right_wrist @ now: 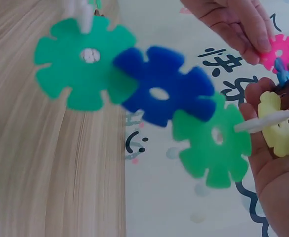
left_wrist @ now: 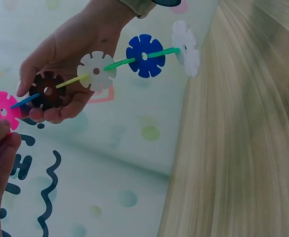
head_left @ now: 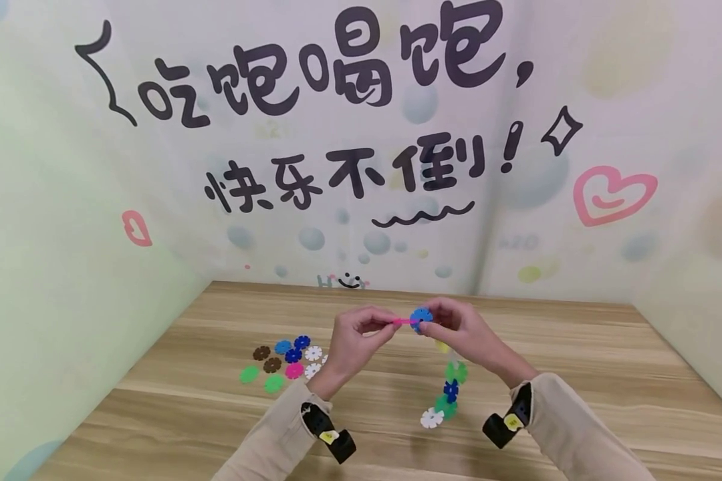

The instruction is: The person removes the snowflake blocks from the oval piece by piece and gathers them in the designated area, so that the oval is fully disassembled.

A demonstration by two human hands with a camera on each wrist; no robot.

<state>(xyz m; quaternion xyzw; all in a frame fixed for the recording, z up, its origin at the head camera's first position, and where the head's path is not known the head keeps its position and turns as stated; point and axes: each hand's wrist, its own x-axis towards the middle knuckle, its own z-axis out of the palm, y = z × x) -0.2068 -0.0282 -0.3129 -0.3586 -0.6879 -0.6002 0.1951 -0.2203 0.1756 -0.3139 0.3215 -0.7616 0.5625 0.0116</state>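
My left hand (head_left: 357, 337) pinches a pink notched plastic disc (left_wrist: 3, 109) at its edge. The pink disc is slotted onto a light-blue disc (head_left: 421, 319), the upper part of a chain of snowflake discs. Around the chain's top end, at the blue disc and a brown disc (left_wrist: 47, 91), my right hand (head_left: 466, 337) grips with thumb and fingers. Below it hang a yellow disc (right_wrist: 275, 123), a white one, a green disc (right_wrist: 213, 140), a dark-blue disc (right_wrist: 166, 86), another green disc (right_wrist: 85, 74) and a white disc (head_left: 432, 418) at the bottom.
Loose discs lie on the wooden table (head_left: 174, 414) left of my left forearm: brown (head_left: 272, 365), blue (head_left: 293, 355), white (head_left: 313, 353), pink (head_left: 294, 371) and green (head_left: 273, 383). My forearm partly hides that group. A printed cloth (head_left: 349, 254) hangs behind the table.
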